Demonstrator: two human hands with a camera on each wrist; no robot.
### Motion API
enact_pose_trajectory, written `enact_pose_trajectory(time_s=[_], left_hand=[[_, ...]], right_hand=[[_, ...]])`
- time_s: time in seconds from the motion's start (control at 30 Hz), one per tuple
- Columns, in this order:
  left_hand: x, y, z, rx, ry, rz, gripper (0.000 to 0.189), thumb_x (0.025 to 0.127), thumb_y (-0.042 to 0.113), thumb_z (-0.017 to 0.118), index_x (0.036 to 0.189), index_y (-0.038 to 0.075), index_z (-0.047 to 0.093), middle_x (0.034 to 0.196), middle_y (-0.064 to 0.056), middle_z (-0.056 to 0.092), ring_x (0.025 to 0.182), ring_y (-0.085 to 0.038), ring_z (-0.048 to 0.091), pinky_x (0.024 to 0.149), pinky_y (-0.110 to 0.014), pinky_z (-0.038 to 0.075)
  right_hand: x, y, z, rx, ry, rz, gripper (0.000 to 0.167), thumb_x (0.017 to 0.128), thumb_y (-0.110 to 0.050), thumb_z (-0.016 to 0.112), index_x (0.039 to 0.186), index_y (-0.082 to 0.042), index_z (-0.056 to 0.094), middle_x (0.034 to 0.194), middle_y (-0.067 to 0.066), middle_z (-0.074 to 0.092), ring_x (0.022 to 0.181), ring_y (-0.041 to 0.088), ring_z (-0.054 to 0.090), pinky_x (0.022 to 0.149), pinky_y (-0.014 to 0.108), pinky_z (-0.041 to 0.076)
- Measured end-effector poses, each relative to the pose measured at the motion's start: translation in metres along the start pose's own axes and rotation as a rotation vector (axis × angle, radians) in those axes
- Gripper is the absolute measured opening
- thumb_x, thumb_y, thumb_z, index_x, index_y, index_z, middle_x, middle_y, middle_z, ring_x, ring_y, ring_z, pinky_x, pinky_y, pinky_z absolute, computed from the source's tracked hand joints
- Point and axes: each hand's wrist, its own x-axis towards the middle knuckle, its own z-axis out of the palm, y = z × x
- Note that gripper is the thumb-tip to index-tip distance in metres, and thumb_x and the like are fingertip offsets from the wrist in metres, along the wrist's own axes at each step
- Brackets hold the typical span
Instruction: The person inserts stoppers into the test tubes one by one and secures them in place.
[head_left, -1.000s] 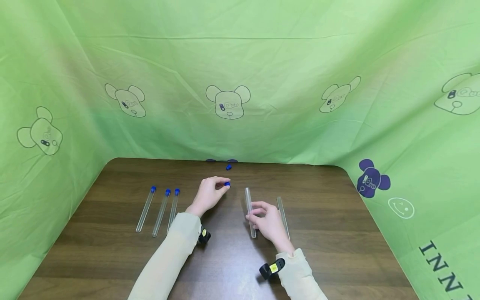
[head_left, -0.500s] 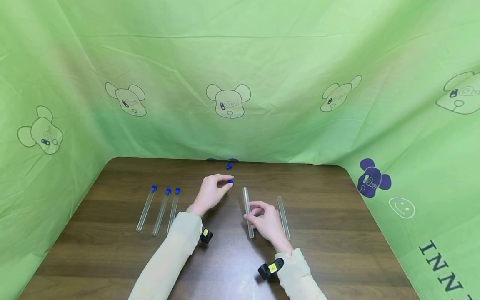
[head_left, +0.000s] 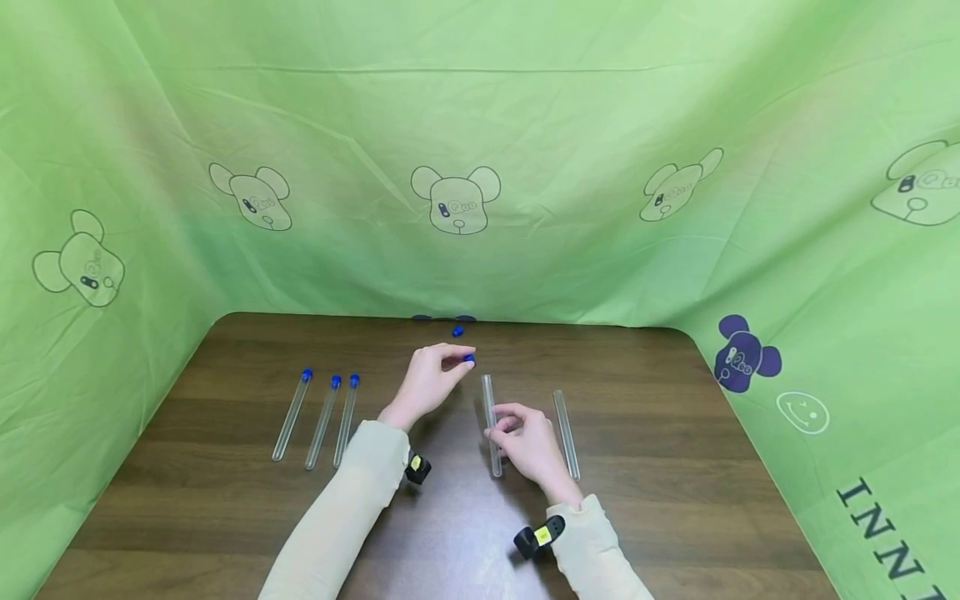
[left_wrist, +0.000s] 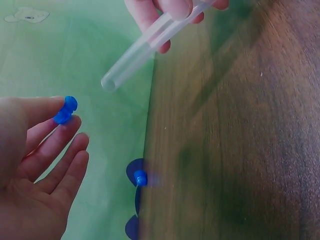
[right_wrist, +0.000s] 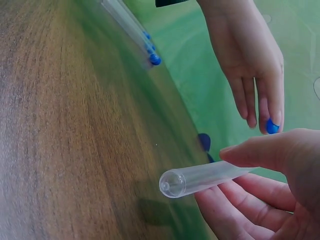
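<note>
My left hand (head_left: 432, 385) pinches a small blue stopper (left_wrist: 68, 110) between thumb and forefinger; its other fingers are spread in the left wrist view. To its right, my right hand (head_left: 528, 442) holds a clear test tube (head_left: 488, 400) between thumb and fingers, above the table. The tube's top end has no stopper and tilts toward the left hand. A gap separates stopper and tube mouth. In the right wrist view the rounded bottom of the tube (right_wrist: 200, 179) points at the camera.
Several items lie on the brown table (head_left: 637, 533): three blue-capped test tubes (head_left: 321, 425) at left, an uncapped tube (head_left: 567, 437) just right of my right hand, and another blue stopper (head_left: 457, 332) near the back edge. Green cloth (head_left: 570, 267) surrounds the table.
My left hand has moved slightly right and away from me with the stopper. The right hand has shifted a little left with its tube, narrowing the gap between them.
</note>
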Motion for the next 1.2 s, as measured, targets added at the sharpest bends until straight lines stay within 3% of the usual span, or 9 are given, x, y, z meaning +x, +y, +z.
enact_pose_trajectory(time_s=[0.37,0.73,0.87,1.2], left_hand=[[0.0017,0.0006,0.0044,-0.001,0.0,0.008,0.026,0.097,0.016,0.071,0.12,0.006,0.075,0.109,-0.006,0.074,0.092,-0.017,0.069,0.081,-0.032,0.055],[0.0023,-0.0007,0.0077,-0.052,-0.021,-0.04,0.025,0.097,0.012,0.071,0.121,0.006,0.074,0.106,-0.006,0.075,0.09,-0.016,0.069,0.081,-0.031,0.055],[0.0029,-0.0004,0.0084,-0.081,-0.018,-0.043,0.022,0.097,0.011,0.071,0.118,0.005,0.074,0.104,-0.005,0.075,0.088,-0.015,0.07,0.082,-0.03,0.055],[0.0022,0.0051,0.0074,-0.052,-0.026,-0.058,0.021,0.098,0.014,0.069,0.117,0.008,0.076,0.108,-0.002,0.075,0.09,-0.013,0.069,0.082,-0.03,0.055]], right_hand=[[-0.0017,-0.0038,0.004,0.06,-0.019,-0.011,0.031,0.084,0.004,0.075,0.115,0.006,0.071,0.076,0.004,0.067,0.059,0.024,0.069,0.056,0.034,0.058],[-0.0027,-0.0045,0.0057,0.099,-0.057,-0.04,0.034,0.086,0.006,0.074,0.119,0.007,0.07,0.08,0.006,0.068,0.061,0.025,0.07,0.059,0.041,0.06],[-0.0027,-0.0064,0.0058,0.116,-0.055,-0.044,0.034,0.086,0.006,0.075,0.119,0.008,0.07,0.081,0.006,0.067,0.062,0.027,0.071,0.059,0.04,0.06],[-0.0021,-0.0087,0.0052,0.117,-0.049,-0.036,0.034,0.086,0.006,0.076,0.12,0.007,0.071,0.083,0.006,0.067,0.063,0.028,0.071,0.058,0.036,0.059]])
